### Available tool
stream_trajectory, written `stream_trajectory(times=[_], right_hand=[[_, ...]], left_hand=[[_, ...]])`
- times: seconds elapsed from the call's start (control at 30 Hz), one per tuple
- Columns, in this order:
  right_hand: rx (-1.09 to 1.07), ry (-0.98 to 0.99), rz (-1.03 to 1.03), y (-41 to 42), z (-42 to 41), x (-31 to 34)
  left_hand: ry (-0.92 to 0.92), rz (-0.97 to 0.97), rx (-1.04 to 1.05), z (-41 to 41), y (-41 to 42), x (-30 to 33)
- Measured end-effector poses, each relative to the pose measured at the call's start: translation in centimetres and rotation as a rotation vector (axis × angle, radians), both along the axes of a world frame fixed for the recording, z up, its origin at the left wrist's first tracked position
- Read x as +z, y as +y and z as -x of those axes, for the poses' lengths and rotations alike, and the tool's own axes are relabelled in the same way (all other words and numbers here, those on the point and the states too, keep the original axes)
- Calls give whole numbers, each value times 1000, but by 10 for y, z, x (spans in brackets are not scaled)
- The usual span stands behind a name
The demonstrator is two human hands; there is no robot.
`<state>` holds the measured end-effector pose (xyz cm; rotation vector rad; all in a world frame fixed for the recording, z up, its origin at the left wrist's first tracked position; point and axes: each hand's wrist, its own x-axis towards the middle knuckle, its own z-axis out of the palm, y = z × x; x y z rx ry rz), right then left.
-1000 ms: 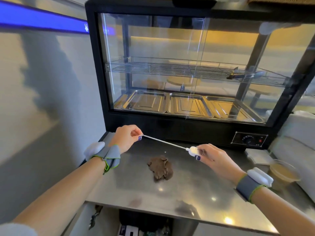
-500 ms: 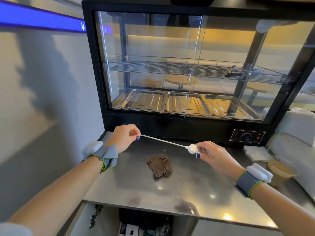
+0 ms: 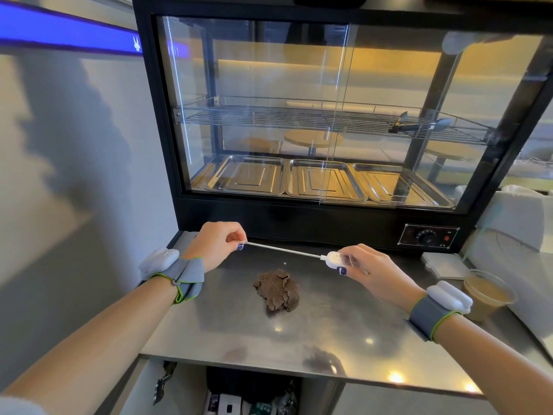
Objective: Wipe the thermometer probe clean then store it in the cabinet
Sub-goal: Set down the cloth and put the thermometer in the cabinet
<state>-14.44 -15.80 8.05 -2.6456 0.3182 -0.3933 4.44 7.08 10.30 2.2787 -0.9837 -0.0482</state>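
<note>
Steel counter (image 3: 329, 333) before the display cabinet (image 3: 314, 214): left hand (image 3: 217, 244) pinches the probe tip, right hand (image 3: 368, 269) grips the thermometer (image 3: 336, 260), spanning it above the brown cloth (image 3: 278, 290), likely for wiping.

Left hand (image 3: 217, 244) pinches the thermometer (image 3: 311, 255) probe tip, right hand (image 3: 369, 272) grips its white handle, above a brown cloth (image 3: 278, 290) on a steel counter (image 3: 299, 339).

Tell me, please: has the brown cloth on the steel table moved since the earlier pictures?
No. The brown cloth lies in the same place on the steel table, in front of the cabinet's black base; only the camera shifted slightly.
</note>
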Motion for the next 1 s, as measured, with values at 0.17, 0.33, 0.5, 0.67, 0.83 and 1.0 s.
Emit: stream_trajectory(times=[0.17, 0.33, 0.5, 0.67, 0.83, 1.0], right_hand=[[-2, 12, 23, -2, -2, 2], [-4, 19, 5, -4, -4, 2], [1, 10, -8, -1, -6, 4], [5, 33, -25, 0, -7, 4], [4, 65, -42, 1, -5, 0], [0, 76, -44, 4, -5, 0]], left_hand=[[-46, -63, -29, 3, 0, 2], [-62, -143, -58, 10, -2, 6], [-70, -179, -82, 12, -7, 6], [-68, -181, -87, 12, -7, 2], [-75, -168, -96, 13, -5, -2], [-102, -168, -100, 15, -3, -2]])
